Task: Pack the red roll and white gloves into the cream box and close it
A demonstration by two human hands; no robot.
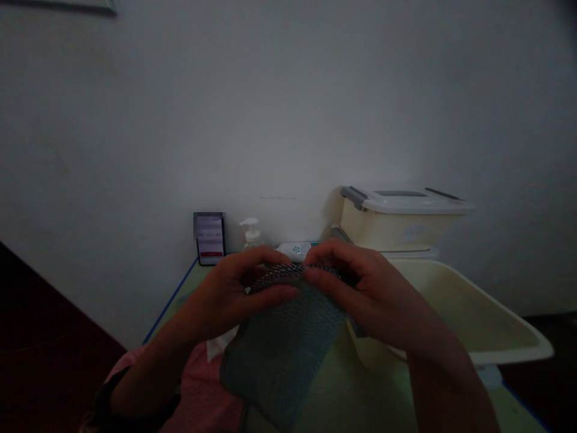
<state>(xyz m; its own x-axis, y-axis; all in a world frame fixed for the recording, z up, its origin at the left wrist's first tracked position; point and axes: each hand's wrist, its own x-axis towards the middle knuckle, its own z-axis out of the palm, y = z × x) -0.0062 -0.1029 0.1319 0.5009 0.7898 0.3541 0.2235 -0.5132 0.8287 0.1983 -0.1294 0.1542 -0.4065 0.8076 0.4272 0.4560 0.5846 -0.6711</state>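
A grey-green cloth (288,349) with a knit-like texture hangs in front of me. Its folded top edge (288,272) has a black-and-white checked pattern. My left hand (241,285) is closed on the left part of this edge, thumb in front and fingers behind. On the right part, my right hand (356,273) pinches the same edge between thumb and fingers. Pink fabric (210,391) lies under and to the left of the cloth, with a bit of white material (220,346) beside it. The fingertips behind the edge are partly hidden.
A phone (211,240) leans on the wall at the back left of the green table (360,397). A pump bottle (251,233) and a white bottle lying flat (293,249) are behind my hands. At the right stand a lidded storage box (387,225) and an open cream bin (469,313).
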